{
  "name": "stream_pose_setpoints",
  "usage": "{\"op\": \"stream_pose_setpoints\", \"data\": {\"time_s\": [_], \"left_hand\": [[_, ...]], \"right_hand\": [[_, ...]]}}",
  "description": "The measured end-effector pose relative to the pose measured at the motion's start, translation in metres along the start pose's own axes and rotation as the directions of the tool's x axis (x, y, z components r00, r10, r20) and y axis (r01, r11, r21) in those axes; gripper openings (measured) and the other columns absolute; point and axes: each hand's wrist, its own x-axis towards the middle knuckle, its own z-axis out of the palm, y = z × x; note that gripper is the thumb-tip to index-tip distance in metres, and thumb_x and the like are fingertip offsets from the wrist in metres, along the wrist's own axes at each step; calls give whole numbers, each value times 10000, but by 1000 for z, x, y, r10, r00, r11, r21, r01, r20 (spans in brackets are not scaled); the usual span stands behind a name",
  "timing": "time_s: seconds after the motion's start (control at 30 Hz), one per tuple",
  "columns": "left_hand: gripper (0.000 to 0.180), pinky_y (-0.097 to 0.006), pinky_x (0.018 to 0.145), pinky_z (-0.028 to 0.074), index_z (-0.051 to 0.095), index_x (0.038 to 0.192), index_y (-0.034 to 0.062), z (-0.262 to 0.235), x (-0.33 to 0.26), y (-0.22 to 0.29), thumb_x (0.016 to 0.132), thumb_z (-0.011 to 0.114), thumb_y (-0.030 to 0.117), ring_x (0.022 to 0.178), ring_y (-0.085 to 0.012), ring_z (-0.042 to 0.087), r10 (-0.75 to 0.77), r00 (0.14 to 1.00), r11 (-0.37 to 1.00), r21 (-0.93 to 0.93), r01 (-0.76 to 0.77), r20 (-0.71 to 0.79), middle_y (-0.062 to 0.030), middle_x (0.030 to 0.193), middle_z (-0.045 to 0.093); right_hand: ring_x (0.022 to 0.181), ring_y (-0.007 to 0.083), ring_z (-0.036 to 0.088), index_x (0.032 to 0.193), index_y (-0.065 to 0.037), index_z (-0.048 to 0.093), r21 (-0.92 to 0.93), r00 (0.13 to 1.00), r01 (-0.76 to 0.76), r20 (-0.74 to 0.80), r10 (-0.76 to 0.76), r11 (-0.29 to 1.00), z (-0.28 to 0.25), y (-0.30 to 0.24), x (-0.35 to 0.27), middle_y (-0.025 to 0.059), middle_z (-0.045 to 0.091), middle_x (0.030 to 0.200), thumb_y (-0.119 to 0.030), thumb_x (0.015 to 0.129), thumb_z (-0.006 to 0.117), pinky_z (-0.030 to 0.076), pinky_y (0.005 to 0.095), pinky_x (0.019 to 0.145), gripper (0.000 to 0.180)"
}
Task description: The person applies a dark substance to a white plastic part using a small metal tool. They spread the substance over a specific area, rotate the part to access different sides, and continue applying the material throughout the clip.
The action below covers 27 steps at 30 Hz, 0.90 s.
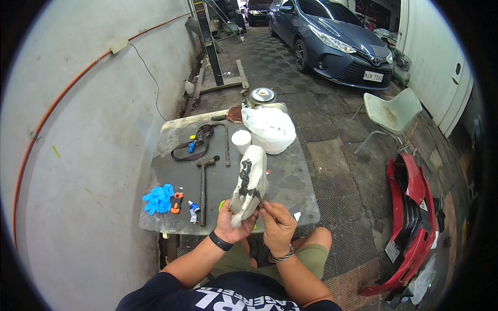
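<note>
My left hand cradles the lower end of a long, rounded white part, tilted up over the near side of the table. Black paste-like stuff runs in an uneven streak down its face and spreads sideways near the bottom. The fingers of my right hand are pinched together at the part's lower right edge, against the black smear. A thin dark thing shows at those fingertips, too small to name. Left of the part lie a long metal hammer-like tool and two small tubes.
On the grey table are blue gloves, an orange-black cutter, a dark strap, an L-shaped bar, a white tub and a white plastic bag. A red bumper and a chair stand right.
</note>
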Motion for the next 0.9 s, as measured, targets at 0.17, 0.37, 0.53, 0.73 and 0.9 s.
{"op": "stream_pose_setpoints", "data": {"time_s": [0.17,0.37,0.53,0.73,0.9], "left_hand": [[635,-379,929,635,536,1438,0,1,-1,1,1017,489,472,1054,-333,726,-26,999,997,-74,29,45,-242,1329,639],[665,-358,937,627,441,1499,-12,7,0,6,994,649,367,1099,-310,695,-102,989,974,-193,121,102,-223,1428,555],[612,-338,892,636,459,1488,11,10,-3,-3,1009,645,343,1067,-292,693,-149,985,955,-245,166,86,-205,1398,579],[452,-313,857,637,621,1342,43,15,-1,-11,1006,653,344,1047,-280,703,-137,988,975,-166,146,68,-164,1266,670],[433,-317,864,641,636,1323,38,17,-2,-12,1009,655,335,1040,-283,708,-129,990,979,-154,136,54,-149,1209,699]], "right_hand": [[877,198,684,1047,21,773,-206,993,115,47,-108,972,-11,-4,5,132,750,999,95,862,746,535,296,773,201],[859,118,647,1174,21,707,133,955,-283,-49,292,950,-37,-13,0,64,735,1004,-29,986,671,513,274,781,199],[734,39,519,1253,8,636,349,867,-494,271,419,796,-30,-34,18,-16,647,926,-125,1045,633,425,216,663,247],[644,60,451,1255,20,618,316,859,-494,324,398,810,-22,-43,27,13,593,852,-101,1059,598,366,218,565,230],[629,56,435,1249,29,630,331,838,-529,345,422,781,-23,-37,24,3,563,786,-109,1062,600,354,217,556,234]]}}
